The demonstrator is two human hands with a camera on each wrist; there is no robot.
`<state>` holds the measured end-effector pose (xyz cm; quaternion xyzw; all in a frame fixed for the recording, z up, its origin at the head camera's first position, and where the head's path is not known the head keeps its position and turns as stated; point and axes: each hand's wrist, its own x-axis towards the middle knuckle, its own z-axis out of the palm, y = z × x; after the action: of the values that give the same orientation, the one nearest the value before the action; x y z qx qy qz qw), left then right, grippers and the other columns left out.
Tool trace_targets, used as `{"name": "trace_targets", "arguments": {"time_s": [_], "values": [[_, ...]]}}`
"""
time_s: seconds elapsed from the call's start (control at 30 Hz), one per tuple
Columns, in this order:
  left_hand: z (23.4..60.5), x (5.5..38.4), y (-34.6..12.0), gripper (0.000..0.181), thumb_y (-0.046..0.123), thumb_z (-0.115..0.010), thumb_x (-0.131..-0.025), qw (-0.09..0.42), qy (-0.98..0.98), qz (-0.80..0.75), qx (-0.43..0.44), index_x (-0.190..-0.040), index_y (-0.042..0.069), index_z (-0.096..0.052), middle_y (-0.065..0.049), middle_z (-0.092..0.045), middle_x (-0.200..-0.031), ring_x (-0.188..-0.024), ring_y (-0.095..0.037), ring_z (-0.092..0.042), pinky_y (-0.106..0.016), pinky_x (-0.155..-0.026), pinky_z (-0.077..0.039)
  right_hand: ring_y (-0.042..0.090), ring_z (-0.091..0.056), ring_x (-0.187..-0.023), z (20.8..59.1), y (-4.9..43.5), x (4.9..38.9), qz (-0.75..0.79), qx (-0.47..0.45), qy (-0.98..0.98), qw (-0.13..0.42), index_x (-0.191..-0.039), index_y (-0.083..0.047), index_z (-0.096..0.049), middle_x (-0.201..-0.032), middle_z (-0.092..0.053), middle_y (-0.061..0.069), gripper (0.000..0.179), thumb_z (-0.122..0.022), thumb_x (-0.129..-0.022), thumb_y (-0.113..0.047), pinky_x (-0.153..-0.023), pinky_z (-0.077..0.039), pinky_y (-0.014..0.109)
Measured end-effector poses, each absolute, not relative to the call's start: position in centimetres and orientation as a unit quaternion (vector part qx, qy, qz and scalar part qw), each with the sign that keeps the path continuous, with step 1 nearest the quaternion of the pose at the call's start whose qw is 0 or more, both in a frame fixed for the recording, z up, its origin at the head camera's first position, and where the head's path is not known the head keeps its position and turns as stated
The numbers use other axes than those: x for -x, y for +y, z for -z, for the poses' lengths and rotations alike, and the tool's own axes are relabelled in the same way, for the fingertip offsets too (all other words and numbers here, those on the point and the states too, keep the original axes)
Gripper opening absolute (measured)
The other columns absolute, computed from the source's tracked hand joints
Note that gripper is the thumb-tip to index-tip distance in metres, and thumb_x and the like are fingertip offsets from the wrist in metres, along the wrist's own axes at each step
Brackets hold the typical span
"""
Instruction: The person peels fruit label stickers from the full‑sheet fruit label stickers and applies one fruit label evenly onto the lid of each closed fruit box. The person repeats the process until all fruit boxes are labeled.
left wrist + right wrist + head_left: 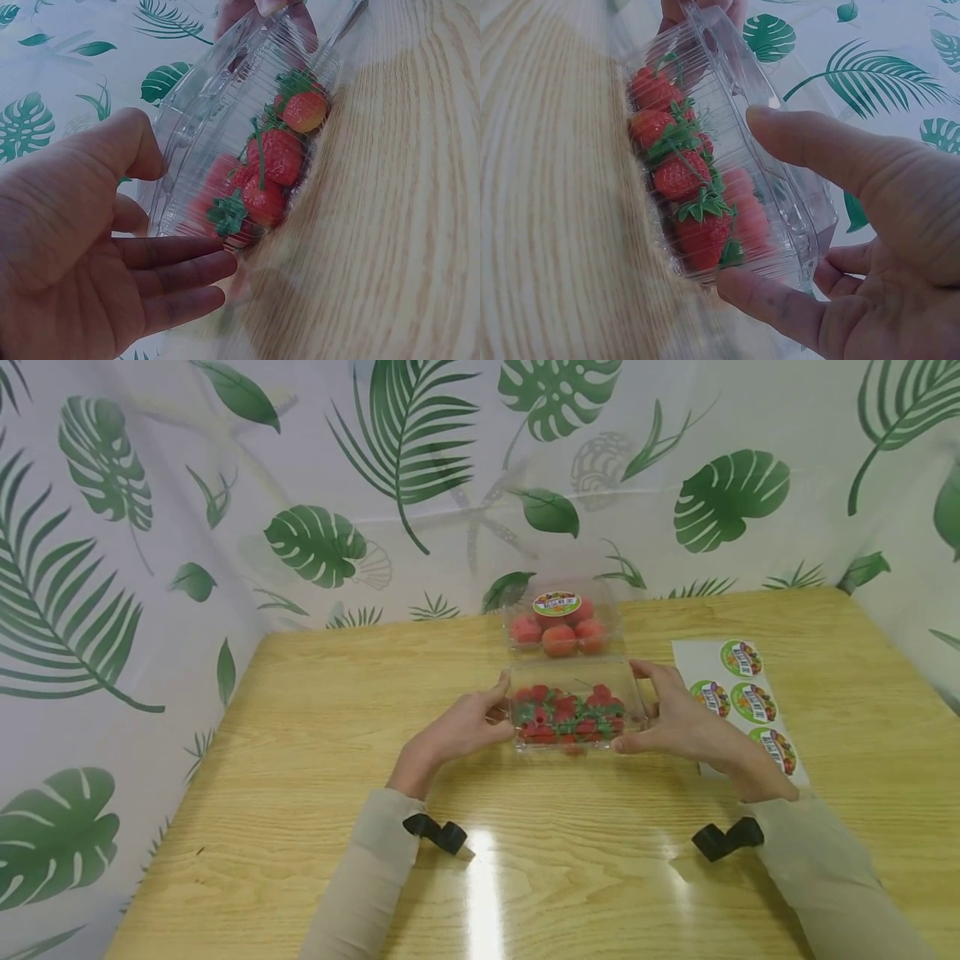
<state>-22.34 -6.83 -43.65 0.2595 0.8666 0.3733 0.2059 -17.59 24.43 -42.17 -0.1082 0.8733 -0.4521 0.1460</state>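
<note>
The box of strawberries (pixel 566 672) was on or barely above the worktop (pixel 337 710), which one unclear. The left hand (pixel 468 722) had its grip clamped on the 9 o'clock end, the right hand (pixel 686 722) on the 3 o'clock end. Round red fruit (pixel 558 641) lay boxed at 12 o'clock, stickers (pixel 753 702) at 3.

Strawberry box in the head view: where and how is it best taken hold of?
Probably by its two short end walls, one hand coming from each side, as the left hand and right hand are placed. The clear strawberry box is wider than deep, so gripping both ends should keep it level; the stickered fruit box close behind crowds its far side.
</note>
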Motion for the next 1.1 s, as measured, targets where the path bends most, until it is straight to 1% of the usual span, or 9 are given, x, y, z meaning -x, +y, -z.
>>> {"name": "trace_targets", "arguments": {"time_s": [0.13, 0.37, 0.57, 0.8, 1.1], "values": [[43.72, 22.34, -6.77, 0.083, 0.019, -0.052, -0.092, 0.211, 0.866, -0.372, -0.261, -0.159, 0.015, -0.004, -0.012, -0.057, -0.141, -0.121, -0.021, -0.059, -0.036, -0.097, -0.049, 0.034, -0.046, -0.111, 42.21, 24.53, 17.53, 0.448, 0.106, 0.876, 0.146, -0.159, -0.007, 0.001, -0.156, -0.005, 0.023, 0.119, -0.085, -0.079, -0.028, -0.078, -0.05, 0.035], [43.78, 22.39, -6.52, 0.082, 0.019, -0.052, -0.093, 0.212, 0.864, -0.374, -0.262, -0.159, 0.014, -0.004, -0.011, -0.058, -0.138, -0.12, -0.019, -0.06, -0.035, -0.094, -0.05, 0.038, -0.048, -0.117, 42.24, 24.76, 17.35, 0.454, 0.104, 0.873, 0.143, -0.159, -0.008, 0.001, -0.155, -0.005, 0.024, 0.122, -0.086, -0.078, -0.032, -0.082, -0.05, 0.036], [43.91, 22.37, -6.53, 0.082, 0.02, -0.052, -0.093, 0.218, 0.862, -0.376, -0.26, -0.159, 0.015, -0.003, -0.012, -0.055, -0.142, -0.123, -0.021, -0.058, -0.036, -0.098, -0.049, 0.038, -0.048, -0.118, 42.26, 24.81, 17.35, 0.452, 0.108, 0.875, 0.139, -0.159, -0.007, 0.0, -0.157, -0.005, 0.024, 0.121, -0.087, -0.078, -0.031, -0.081, -0.05, 0.036], [43.76, 22.3, -6.74, 0.081, 0.02, -0.052, -0.094, 0.216, 0.862, -0.378, -0.259, -0.159, 0.016, -0.004, -0.012, -0.054, -0.143, -0.125, -0.022, -0.057, -0.037, -0.101, -0.048, 0.039, -0.047, -0.119, 42.11, 24.8, 17.37, 0.434, 0.113, 0.884, 0.133, -0.158, -0.005, -0.003, -0.157, -0.006, 0.024, 0.12, -0.087, -0.077, -0.034, -0.086, -0.048, 0.042], [43.93, 22.23, -6.86, 0.081, 0.022, -0.051, -0.095, 0.222, 0.856, -0.388, -0.262, -0.16, 0.019, -0.003, -0.01, -0.054, -0.142, -0.125, -0.023, -0.056, -0.038, -0.1, -0.048, 0.039, -0.047, -0.118, 42.29, 25.04, 17.35, 0.437, 0.12, 0.883, 0.127, -0.158, -0.005, -0.004, -0.156, -0.009, 0.023, 0.119, -0.086, -0.078, -0.034, -0.082, -0.05, 0.038]]}}
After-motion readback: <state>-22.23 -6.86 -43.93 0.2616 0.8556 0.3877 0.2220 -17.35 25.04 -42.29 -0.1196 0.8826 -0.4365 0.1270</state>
